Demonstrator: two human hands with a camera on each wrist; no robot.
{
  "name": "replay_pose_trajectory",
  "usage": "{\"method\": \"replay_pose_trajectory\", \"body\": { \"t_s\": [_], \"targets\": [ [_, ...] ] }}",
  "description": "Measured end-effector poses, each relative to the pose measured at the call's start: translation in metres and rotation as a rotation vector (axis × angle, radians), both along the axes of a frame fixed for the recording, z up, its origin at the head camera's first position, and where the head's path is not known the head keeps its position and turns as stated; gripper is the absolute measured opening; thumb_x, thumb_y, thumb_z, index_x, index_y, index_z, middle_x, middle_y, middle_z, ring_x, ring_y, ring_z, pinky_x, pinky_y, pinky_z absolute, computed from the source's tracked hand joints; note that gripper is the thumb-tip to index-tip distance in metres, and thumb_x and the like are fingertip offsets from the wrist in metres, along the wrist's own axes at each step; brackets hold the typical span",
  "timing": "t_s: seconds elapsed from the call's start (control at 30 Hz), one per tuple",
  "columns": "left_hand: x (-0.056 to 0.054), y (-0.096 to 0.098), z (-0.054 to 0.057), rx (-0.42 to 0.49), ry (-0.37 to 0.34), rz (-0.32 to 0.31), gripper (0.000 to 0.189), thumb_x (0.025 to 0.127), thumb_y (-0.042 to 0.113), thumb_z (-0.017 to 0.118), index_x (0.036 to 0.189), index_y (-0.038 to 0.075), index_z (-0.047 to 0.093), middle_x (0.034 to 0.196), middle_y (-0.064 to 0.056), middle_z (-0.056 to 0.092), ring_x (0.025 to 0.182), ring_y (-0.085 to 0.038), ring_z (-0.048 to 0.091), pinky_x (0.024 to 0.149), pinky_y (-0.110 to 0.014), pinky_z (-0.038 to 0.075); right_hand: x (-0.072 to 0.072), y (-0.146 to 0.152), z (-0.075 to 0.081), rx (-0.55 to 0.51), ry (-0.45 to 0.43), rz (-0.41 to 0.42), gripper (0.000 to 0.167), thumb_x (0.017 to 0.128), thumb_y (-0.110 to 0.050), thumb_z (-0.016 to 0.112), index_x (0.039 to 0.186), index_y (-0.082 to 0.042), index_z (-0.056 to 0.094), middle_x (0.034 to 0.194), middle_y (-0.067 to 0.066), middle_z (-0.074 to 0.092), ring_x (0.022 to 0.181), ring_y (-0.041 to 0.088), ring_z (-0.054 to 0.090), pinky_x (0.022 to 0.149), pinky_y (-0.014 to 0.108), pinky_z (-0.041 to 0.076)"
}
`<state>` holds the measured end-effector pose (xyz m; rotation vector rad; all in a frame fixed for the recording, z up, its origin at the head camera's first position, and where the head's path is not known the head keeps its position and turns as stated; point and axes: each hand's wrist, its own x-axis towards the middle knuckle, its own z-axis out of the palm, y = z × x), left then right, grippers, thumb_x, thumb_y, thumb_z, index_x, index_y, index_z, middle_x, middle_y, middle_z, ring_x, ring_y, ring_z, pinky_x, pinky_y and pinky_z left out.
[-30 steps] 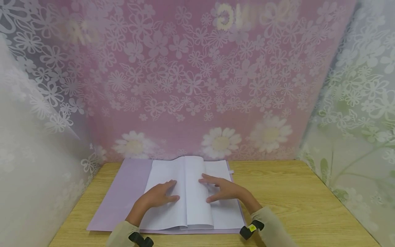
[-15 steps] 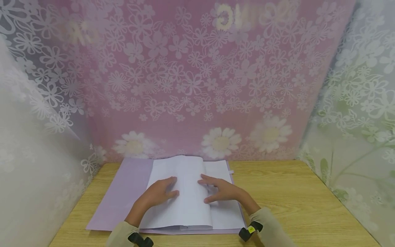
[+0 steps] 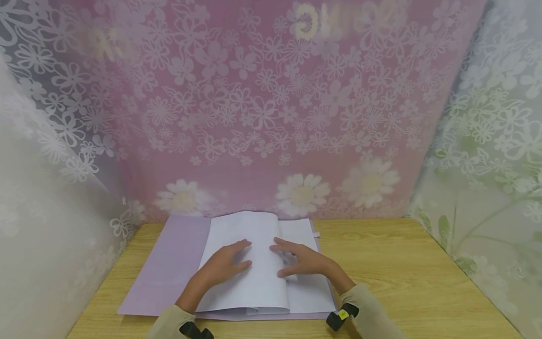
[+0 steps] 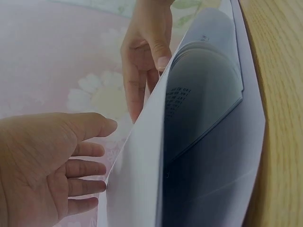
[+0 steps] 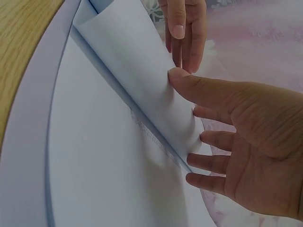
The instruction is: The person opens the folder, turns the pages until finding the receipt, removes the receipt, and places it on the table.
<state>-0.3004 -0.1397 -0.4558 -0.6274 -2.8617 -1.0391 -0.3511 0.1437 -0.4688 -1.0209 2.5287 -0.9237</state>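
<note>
White paper sheets [image 3: 254,292] lie over an opened light purple cover [image 3: 169,268], their right part turned back in a rounded fold. In the left wrist view, printed pages [image 4: 203,80] curl beneath the top sheet. My left hand [image 3: 222,266] lies over the left side of the bulging sheet, fingers extended and fingertips right at the paper. On the other side, my right hand [image 3: 306,260] has its thumb and spread fingers along the rounded fold, as the right wrist view shows. A flat white page [image 3: 311,287] extends beneath the right hand.
The wooden table [image 3: 389,263] bears the cover near its back left. A pink flowered sheet [image 3: 262,141] rises as the back wall, with pale flowered sheets at both sides. A small white tab [image 3: 317,235] sticks out at the cover's right edge.
My left hand has shifted slightly right and toward the fold. The long crease down the middle has smoothed into one rounded bulge. My right hand has edged slightly left.
</note>
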Motion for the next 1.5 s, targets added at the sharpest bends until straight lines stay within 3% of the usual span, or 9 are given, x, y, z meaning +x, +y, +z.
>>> {"method": "replay_pose_trajectory", "body": {
  "t_s": [0.33,0.53,0.77,1.27,1.5],
  "targets": [
    [0.001,0.004,-0.003,-0.04,-0.02,-0.045,0.057,0.097,0.031,0.071,0.146,0.008,0.055,0.157,-0.017,0.047,0.147,-0.041,0.041,0.118,-0.06,0.036,0.002,-0.003,0.002,-0.016,0.015,0.001,0.079,0.088,-0.042,0.08,0.155,-0.017,0.046,0.168,0.012,0.029,0.154,0.036,0.03,0.119,0.058,0.036],
    [0.0,0.004,-0.005,-0.046,-0.018,-0.044,0.056,0.097,0.032,0.07,0.146,0.007,0.056,0.157,-0.018,0.046,0.148,-0.04,0.041,0.119,-0.058,0.036,0.002,-0.005,0.002,-0.057,0.015,0.033,0.078,0.09,-0.04,0.078,0.156,-0.014,0.043,0.168,0.016,0.027,0.153,0.035,0.033,0.112,0.055,0.046],
    [-0.001,0.004,-0.006,-0.053,-0.008,-0.026,0.056,0.097,0.03,0.071,0.145,0.006,0.056,0.156,-0.02,0.047,0.147,-0.04,0.042,0.119,-0.058,0.037,0.004,-0.006,0.004,-0.112,-0.024,0.048,0.079,0.091,-0.036,0.078,0.156,-0.013,0.042,0.167,0.02,0.028,0.146,0.038,0.045,0.112,0.053,0.047],
    [-0.002,0.001,-0.004,-0.021,-0.026,0.01,0.056,0.099,0.034,0.067,0.146,0.006,0.054,0.159,-0.018,0.043,0.149,-0.041,0.038,0.12,-0.059,0.034,0.01,-0.015,0.009,-0.144,-0.066,0.106,0.075,0.092,-0.032,0.077,0.156,-0.013,0.042,0.16,0.01,0.045,0.138,0.036,0.054,0.113,0.05,0.047],
    [-0.002,0.001,-0.002,-0.01,-0.029,0.009,0.058,0.099,0.035,0.067,0.146,0.005,0.054,0.159,-0.02,0.042,0.149,-0.042,0.037,0.12,-0.06,0.033,0.013,-0.02,0.004,-0.096,-0.045,0.122,0.071,0.093,-0.037,0.076,0.153,-0.013,0.047,0.157,0.005,0.05,0.139,0.031,0.054,0.111,0.047,0.049]
  ]
}}
